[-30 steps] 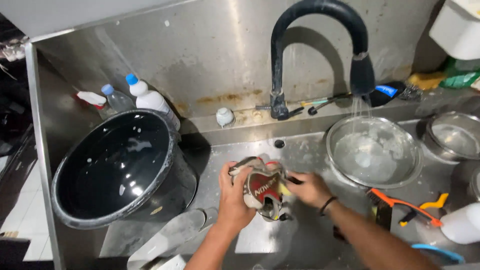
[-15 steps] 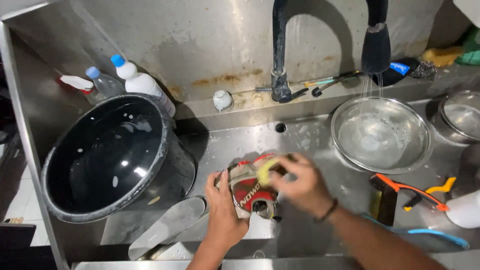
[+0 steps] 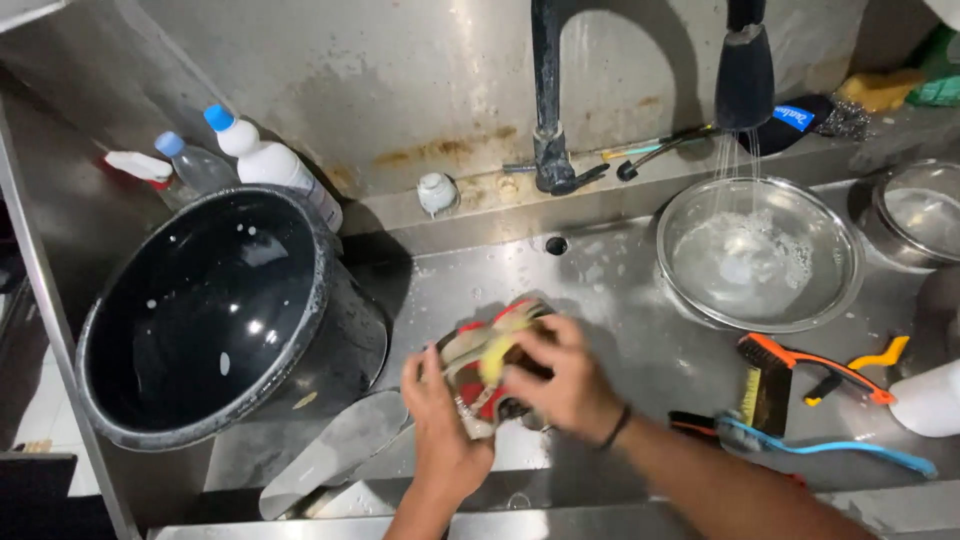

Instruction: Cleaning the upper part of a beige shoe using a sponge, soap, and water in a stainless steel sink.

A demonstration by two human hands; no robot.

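At the lower middle of the frame my left hand (image 3: 440, 420) is clenched around a red and cream shoe (image 3: 480, 365) over the sink floor (image 3: 620, 330), while my right hand (image 3: 560, 375) presses a yellow sponge (image 3: 493, 355) onto it, hiding much of the shoe. A metal scoop (image 3: 330, 450) lies lower left, brushes (image 3: 800, 385) at right. Farther up stand the big black pot (image 3: 220, 310), the steel bowl (image 3: 760, 255) under the running tap (image 3: 745, 70), and bottles (image 3: 260, 160) upper left.
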